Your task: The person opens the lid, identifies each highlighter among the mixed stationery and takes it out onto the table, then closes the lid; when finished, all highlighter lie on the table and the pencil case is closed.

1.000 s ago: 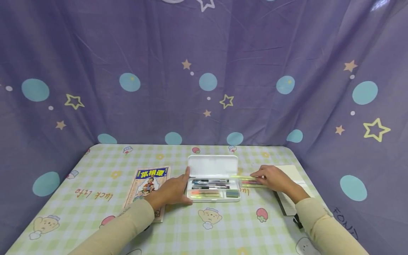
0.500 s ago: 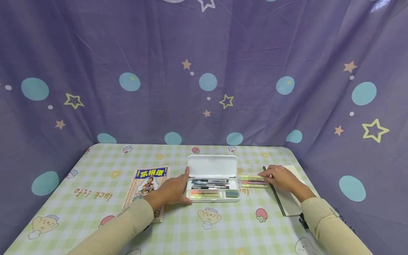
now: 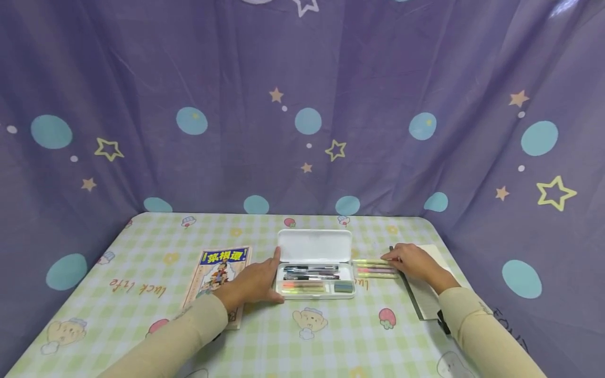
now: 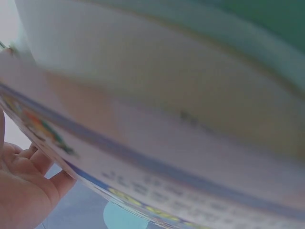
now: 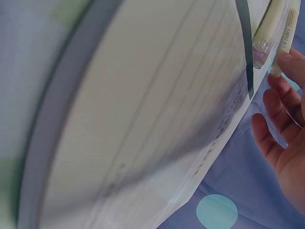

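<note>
A white pencil case (image 3: pixel 352 273) lies in the head view with its lid (image 3: pixel 314 245) raised at the back. Dark-barrelled pens (image 3: pixel 312 273) fill its rear part; paler sticks and a blue-green block (image 3: pixel 344 286) sit in front. My left hand (image 3: pixel 257 281) spans the case's left end, thumb at the front corner and a straight finger by the lid. To the right lies a row of slim yellow and pink highlighters (image 3: pixel 375 269). At their right ends, my right hand (image 3: pixel 413 261) pinches a yellow highlighter (image 5: pixel 287 36) with a barcode label between thumb and finger.
An illustrated book (image 3: pixel 219 273) lies partly under my left forearm. On the right, an open lined notebook (image 3: pixel 427 296) with a dark edge sits beneath my right wrist. The checked tablecloth (image 3: pixel 345 336) reaches back to a purple curtain (image 3: pixel 302 184).
My right hand has moved slightly right, and the yellow highlighter it pinches has come down in line beside the others. The left hand stays at the case.
</note>
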`<state>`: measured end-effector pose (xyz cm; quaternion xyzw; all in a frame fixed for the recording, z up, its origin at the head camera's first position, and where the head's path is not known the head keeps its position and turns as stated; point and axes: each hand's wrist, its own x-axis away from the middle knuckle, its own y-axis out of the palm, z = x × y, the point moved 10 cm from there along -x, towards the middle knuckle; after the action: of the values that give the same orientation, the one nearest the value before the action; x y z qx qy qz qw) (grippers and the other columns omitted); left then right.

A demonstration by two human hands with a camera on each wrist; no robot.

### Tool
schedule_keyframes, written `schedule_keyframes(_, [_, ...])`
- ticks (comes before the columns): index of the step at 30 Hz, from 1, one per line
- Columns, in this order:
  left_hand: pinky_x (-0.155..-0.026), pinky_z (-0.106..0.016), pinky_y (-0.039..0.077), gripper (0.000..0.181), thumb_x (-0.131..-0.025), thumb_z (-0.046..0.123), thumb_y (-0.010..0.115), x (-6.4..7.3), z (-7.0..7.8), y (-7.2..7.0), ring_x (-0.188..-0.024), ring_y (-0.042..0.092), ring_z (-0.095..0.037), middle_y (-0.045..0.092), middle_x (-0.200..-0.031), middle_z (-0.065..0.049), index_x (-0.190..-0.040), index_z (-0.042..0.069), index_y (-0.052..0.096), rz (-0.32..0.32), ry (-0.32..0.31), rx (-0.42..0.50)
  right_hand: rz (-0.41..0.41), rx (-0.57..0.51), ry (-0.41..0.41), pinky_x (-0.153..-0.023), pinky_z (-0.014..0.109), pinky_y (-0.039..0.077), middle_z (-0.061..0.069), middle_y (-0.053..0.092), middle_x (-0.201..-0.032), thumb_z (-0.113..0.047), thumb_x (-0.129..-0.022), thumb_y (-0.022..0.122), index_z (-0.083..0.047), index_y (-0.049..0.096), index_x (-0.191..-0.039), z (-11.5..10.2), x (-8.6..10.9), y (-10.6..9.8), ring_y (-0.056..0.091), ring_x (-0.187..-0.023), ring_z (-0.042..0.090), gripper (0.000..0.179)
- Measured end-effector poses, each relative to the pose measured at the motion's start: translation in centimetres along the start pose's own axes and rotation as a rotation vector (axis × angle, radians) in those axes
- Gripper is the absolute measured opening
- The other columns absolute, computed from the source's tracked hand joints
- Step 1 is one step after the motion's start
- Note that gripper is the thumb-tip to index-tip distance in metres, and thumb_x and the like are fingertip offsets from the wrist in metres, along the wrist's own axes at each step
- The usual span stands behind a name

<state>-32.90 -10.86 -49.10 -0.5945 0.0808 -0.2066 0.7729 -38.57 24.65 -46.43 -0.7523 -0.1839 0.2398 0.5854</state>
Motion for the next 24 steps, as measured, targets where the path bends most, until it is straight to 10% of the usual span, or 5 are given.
schedule_keyframes(24, [-0.112,-0.045,0.049,0.138,-0.071,0.062,0.085,-0.1,0.1,-0.1,-0.125,0.063,-0.037,0.046,-0.157,-0.019,-0.163,0.002,0.003,0.014,0.024,0.003,-0.028,0.028,0.035,-0.065,0.028,0.047,-0.006,0.066,-0.087,-0.011,-0.096,0.067,-0.016,0.08,-0.111,-0.1,-0.3,0.3,0.049,-0.069,0.003,0.02])
